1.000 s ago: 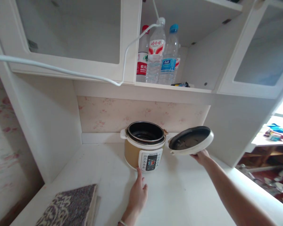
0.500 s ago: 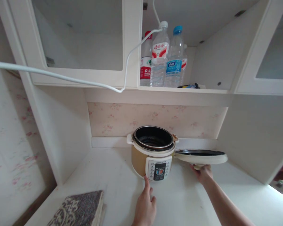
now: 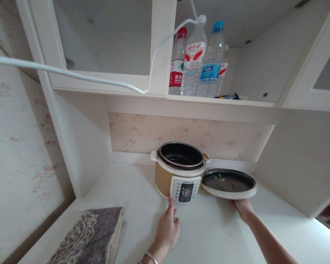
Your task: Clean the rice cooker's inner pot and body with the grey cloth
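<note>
A gold and white electric pressure cooker stands upright on the white counter, uncovered, with its dark inner pot showing. Its front panel has a small display and rows of buttons. My left hand is at the lower front of the cooker, one digit stretched up against the panel's lower left edge and the other fingers loosely bent, holding nothing. To the cooker's right, my right hand holds the round lid from below, its dark inner side facing up. The lid hides most of the right hand's fingers.
A patterned cloth-like mat lies folded at the front left of the counter. Overhead, a cabinet shelf holds several plastic bottles. A white cable hangs across the upper left.
My right hand has tipped the lid so that more of its dark inner side faces me. The left hand stays at the cooker's front. The camera view has shifted slightly.
</note>
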Available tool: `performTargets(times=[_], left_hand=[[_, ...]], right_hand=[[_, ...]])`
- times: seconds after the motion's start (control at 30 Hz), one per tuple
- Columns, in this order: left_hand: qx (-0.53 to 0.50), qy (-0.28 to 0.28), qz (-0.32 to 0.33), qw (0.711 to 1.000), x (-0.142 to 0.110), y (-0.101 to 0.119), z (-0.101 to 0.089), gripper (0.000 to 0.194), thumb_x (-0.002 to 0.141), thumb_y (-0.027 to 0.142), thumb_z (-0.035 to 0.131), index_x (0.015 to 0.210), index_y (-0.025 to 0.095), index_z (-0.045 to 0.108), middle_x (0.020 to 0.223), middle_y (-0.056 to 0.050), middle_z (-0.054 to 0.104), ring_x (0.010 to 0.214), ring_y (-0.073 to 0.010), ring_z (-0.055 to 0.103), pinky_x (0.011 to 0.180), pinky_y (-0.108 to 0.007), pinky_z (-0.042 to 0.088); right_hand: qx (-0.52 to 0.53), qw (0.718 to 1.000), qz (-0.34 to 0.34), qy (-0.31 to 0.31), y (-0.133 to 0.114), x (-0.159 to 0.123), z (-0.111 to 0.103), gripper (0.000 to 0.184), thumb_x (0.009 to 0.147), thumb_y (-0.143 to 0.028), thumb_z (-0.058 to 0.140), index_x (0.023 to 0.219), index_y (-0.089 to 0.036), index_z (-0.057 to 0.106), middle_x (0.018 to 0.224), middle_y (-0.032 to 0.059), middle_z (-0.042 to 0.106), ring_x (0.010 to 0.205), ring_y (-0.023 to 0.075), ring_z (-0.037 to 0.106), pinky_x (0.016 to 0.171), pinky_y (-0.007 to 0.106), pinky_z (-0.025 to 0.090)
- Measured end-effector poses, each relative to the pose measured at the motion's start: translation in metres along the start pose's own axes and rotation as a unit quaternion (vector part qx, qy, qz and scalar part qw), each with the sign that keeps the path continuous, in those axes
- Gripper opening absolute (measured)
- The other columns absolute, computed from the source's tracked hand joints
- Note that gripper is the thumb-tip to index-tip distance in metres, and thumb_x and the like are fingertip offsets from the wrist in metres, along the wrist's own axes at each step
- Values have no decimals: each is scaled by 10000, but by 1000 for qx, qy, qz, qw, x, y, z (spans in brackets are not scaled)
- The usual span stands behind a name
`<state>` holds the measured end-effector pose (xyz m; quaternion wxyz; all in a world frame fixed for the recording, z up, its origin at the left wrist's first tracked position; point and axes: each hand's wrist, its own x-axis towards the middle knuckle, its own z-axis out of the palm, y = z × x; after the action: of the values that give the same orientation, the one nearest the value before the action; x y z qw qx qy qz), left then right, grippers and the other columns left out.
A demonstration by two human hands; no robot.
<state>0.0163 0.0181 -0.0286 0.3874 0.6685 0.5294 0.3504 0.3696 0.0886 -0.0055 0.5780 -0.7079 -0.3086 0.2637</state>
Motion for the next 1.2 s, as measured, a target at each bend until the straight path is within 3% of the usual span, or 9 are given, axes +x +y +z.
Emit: performTargets(times=[0.2,0.33,0.43,0.53,0.63,0.77,0.93,1.03,1.2], left_hand=[[1,-3,-10,1000,-4,8,-5,804,834,192,465,1488,116,4,1309,-118,555,1177,-152,529,973,-207,353],[7,-2,-12,1000,-6,12,-7,797,839,191,463,1489,121,6,1297,-123,563,1164,-149,538,973,-214,356],[8,-1,-12,1000,-5,11,-7,796,842,197,469,1490,135,11,1284,-126,573,1168,-154,537,971,-226,359],[8,5,-10,1000,-4,10,-7,799,835,205,488,1491,138,37,1251,-134,596,1156,-167,547,976,-245,358],[-26,13,-24,999,-6,10,-7,779,833,237,507,1492,174,97,1183,-116,638,1071,-181,596,932,-272,402],[-185,38,-53,981,-9,15,-8,685,836,293,503,1462,220,235,1252,-115,588,950,-178,631,743,-263,495],[-327,190,-122,918,21,25,-39,497,884,400,415,1349,228,392,1395,-112,452,990,-197,619,694,-300,533],[-288,225,-89,927,57,34,-70,475,900,423,405,1326,216,440,1410,-89,449,1188,-210,514,926,-343,459],[-263,152,-62,951,94,40,-91,542,919,506,331,1306,165,497,1434,-80,419,1340,-200,347,1118,-337,238]], right_hand=[[0,995,48,-84,-1,-20,-11,202,678,-122,493,859,-129,582,869,116,689,683,156,651,649,244,544],[-14,990,50,-129,-1,-55,-17,303,779,-254,478,1036,-116,562,757,83,687,554,154,634,551,264,520],[-113,976,-21,-184,2,-97,-24,430,819,-421,464,1146,-157,556,672,19,671,404,126,546,404,240,400],[-226,949,-78,-204,8,-142,-30,466,829,-571,410,919,-178,644,441,-41,541,352,120,471,426,242,368],[-266,942,-110,-175,19,-171,-31,473,856,-578,338,722,-212,607,377,-43,469,431,145,521,541,253,417],[-239,945,-168,-147,35,-172,-31,356,858,-427,316,952,-225,594,800,24,699,594,143,611,645,259,466],[-237,942,-216,-98,43,-157,-29,501,806,-389,374,1260,-217,499,1396,66,462,1052,193,608,873,308,483],[-311,924,-188,-121,40,-157,-24,533,841,-444,358,1316,-227,461,1427,55,430,1095,205,593,940,323,458],[-397,878,-209,-165,32,-162,-16,547,887,-454,299,1309,-164,493,1361,99,504,1271,221,445,1077,345,327]])
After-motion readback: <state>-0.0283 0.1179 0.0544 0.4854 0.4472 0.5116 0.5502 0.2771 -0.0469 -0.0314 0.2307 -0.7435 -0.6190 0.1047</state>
